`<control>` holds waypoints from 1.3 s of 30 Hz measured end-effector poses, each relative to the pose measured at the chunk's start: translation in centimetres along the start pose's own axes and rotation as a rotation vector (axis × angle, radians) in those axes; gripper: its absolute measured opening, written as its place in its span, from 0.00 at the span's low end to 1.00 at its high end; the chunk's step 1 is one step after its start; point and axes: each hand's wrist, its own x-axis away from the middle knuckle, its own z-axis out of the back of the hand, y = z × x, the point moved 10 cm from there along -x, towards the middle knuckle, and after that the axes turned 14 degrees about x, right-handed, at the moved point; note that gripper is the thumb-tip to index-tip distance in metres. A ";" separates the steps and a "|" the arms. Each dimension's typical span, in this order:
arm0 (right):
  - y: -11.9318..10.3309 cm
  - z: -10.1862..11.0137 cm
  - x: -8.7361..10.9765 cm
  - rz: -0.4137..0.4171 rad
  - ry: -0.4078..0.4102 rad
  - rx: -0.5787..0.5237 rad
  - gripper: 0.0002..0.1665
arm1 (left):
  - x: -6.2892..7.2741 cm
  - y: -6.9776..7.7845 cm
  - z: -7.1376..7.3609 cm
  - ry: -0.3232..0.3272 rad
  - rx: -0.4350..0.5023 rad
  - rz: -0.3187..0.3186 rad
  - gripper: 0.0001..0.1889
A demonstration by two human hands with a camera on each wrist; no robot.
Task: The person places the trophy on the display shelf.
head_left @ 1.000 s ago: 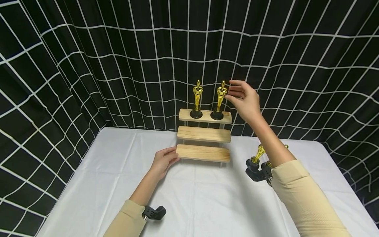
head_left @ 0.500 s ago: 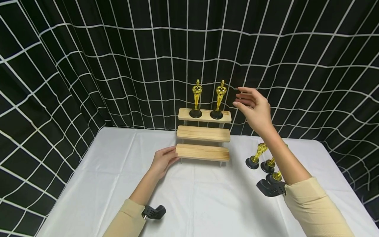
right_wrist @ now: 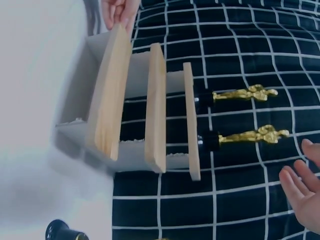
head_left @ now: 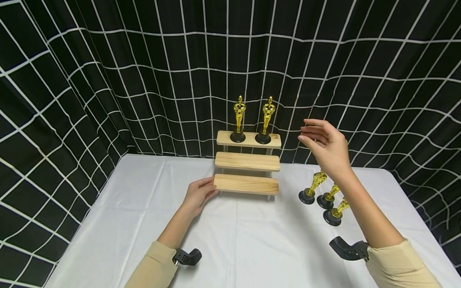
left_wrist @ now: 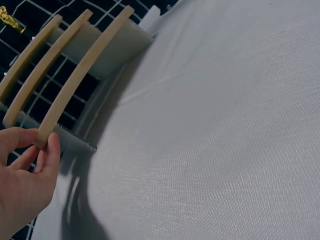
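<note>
Head view has the left hand (head_left: 197,198) pinching the left end of the lowest board (head_left: 246,184) of a three-tier wooden stand. The left wrist view confirms the grip, its digits lying on either side of the board's end. The right hand (head_left: 329,148) hangs in the air to the right of the stand, thumb and fingertips well apart and the fingers gently bent, with a plain gap between it and the nearer figure.

Two gold statuettes stand upright on the top board (head_left: 250,138): the left statuette (head_left: 239,114) and the right statuette (head_left: 267,116), apart from each other on round black bases. The middle board (head_left: 247,161) lies between the other two tiers.

Three more gold statuettes (head_left: 317,181) stand on the white tablecloth (head_left: 259,240) below the right hand, partly covered by the forearm. Any lettering on the bases is too small to tell.
</note>
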 end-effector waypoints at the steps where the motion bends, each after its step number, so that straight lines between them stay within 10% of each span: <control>1: 0.1 0.2 0.3 -0.002 0.002 0.007 0.27 | 0.0 0.0 0.0 0.000 -0.001 0.000 0.23; 39: 7.4 5.6 9.6 -0.182 0.224 0.197 0.24 | 0.0 0.1 -0.2 -0.004 -0.019 -0.019 0.22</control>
